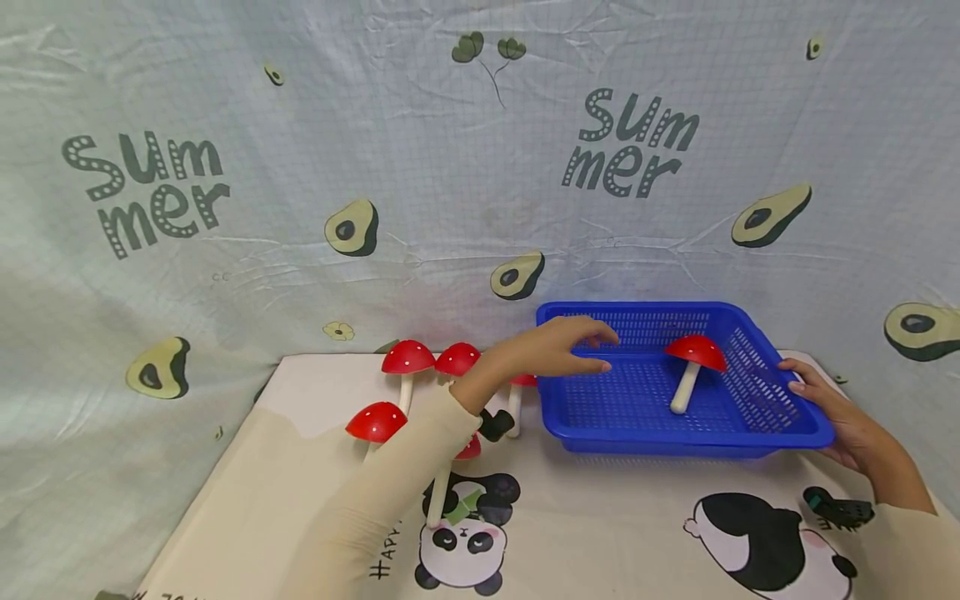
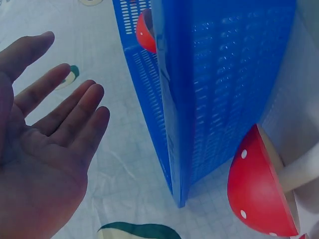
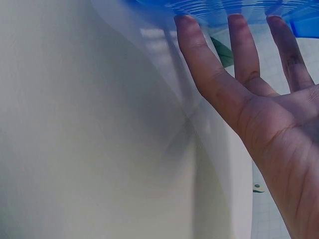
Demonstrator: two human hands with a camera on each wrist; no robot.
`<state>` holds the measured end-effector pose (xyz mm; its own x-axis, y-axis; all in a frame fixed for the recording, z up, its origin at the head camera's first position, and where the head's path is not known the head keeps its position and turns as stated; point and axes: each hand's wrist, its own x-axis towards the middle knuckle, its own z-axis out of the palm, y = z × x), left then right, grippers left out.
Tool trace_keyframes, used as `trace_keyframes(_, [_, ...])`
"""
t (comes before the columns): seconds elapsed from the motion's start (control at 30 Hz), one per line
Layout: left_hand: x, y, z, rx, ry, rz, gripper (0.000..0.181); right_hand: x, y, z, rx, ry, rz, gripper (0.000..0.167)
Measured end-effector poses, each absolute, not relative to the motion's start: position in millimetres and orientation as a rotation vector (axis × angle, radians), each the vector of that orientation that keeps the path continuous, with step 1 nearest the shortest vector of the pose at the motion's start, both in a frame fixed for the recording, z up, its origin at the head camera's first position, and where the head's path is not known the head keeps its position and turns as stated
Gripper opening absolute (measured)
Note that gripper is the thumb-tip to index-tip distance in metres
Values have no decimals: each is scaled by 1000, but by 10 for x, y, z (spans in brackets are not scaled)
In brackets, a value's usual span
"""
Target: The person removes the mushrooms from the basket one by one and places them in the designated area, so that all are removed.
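Note:
A blue plastic basket [image 1: 667,443] stands on the table at the right, with one red-capped toy mushroom [image 1: 696,354] leaning inside it. Over the basket's left part, my left hand [image 1: 566,346] hovers with fingers extended and nothing in them; the left wrist view shows its bare palm [image 2: 45,159]. My right hand [image 1: 843,421] holds the basket's right rim, and in the right wrist view its fingertips [image 3: 187,25] touch the blue plastic. Left of the basket are several more red mushrooms with white dots, including one mushroom [image 1: 408,358] at the back; my left forearm partly covers this group.
A pale table cover [image 1: 600,525] printed with pandas lies under everything. Behind the table hangs a light cloth [image 1: 450,167] with avocado prints, close to the basket's back edge. A front mushroom [image 1: 377,422] stands near the left sleeve.

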<state>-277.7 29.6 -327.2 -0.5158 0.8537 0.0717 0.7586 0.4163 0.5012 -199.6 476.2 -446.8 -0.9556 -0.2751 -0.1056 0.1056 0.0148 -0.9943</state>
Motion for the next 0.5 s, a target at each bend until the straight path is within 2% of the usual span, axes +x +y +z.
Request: trace_keyframes(0.5, [-3187,896,-3350,1380,2292,814,39,-1983,4748,-4438,-163,2015,-2005,35])
